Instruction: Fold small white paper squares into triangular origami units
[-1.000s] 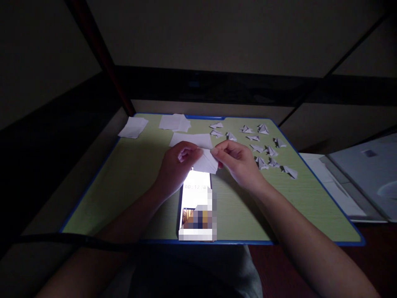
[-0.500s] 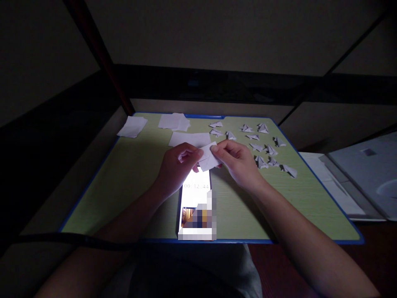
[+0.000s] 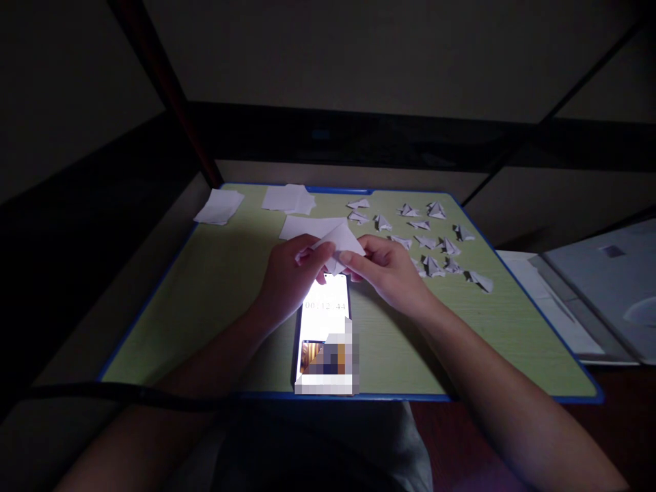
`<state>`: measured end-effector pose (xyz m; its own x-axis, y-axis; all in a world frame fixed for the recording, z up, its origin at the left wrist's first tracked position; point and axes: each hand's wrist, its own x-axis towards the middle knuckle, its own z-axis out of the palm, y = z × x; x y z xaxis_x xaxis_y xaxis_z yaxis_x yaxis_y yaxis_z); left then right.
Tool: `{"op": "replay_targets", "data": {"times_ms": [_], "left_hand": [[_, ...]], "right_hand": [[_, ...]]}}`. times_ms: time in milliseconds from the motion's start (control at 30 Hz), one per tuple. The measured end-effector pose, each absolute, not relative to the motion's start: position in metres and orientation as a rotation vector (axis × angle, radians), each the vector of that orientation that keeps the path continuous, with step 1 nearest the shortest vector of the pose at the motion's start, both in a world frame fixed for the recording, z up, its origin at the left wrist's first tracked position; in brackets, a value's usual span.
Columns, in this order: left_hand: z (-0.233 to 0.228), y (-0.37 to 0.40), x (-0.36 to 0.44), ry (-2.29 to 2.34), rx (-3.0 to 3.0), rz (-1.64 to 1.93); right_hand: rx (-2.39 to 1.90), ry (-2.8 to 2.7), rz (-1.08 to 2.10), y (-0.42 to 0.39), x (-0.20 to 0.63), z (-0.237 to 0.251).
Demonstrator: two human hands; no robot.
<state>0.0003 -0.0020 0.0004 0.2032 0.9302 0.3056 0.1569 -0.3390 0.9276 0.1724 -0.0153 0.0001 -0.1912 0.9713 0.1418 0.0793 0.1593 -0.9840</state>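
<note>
Between my two hands is a small folded sheet of white paper [image 3: 344, 239], its top corner pointing away from me and a crease running down to its lower tip. My left hand [image 3: 297, 273] pinches its left side, thumb on top. On the right side, my right hand [image 3: 392, 270] grips it with the thumb pressed near the lower middle. Fingers beneath the paper are mostly hidden. Just below the hands lies a lit phone [image 3: 322, 321] showing a timer. A flat white sheet [image 3: 302, 227] rests behind the left hand.
Several small folded paper pieces [image 3: 432, 265] are spread over the right of the green table [image 3: 205, 307]. Paper stacks lie at the far left [image 3: 219, 206] and at the back [image 3: 287, 199]. A dark cable [image 3: 123, 394] crosses the front left. A pale box [image 3: 605, 280] stands beyond the right edge.
The folded paper has turned and now shows a wider, pointed shape. My right thumb has shifted down and left across it. Both hands stay over the top of the phone.
</note>
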Motion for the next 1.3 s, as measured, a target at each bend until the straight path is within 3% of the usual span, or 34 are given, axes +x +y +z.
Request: {"op": "replay_targets", "data": {"times_ms": [500,867,1300], "left_hand": [[-0.0048,0.0027,0.0013,0.999,1.586,1.276],[-0.0045,0.0026,0.0019,1.031,1.547,1.288],[-0.0037,0.0036,0.0011,1.069,1.493,1.289]], "right_hand": [[-1.016,-1.481,1.165,-0.0153,0.1693,-0.0012],[-1.149,-1.777,0.533,-0.0208,0.1716,-0.0008],[-1.081,-1.972,0.387,-0.0231,0.1723,-0.0046]]}}
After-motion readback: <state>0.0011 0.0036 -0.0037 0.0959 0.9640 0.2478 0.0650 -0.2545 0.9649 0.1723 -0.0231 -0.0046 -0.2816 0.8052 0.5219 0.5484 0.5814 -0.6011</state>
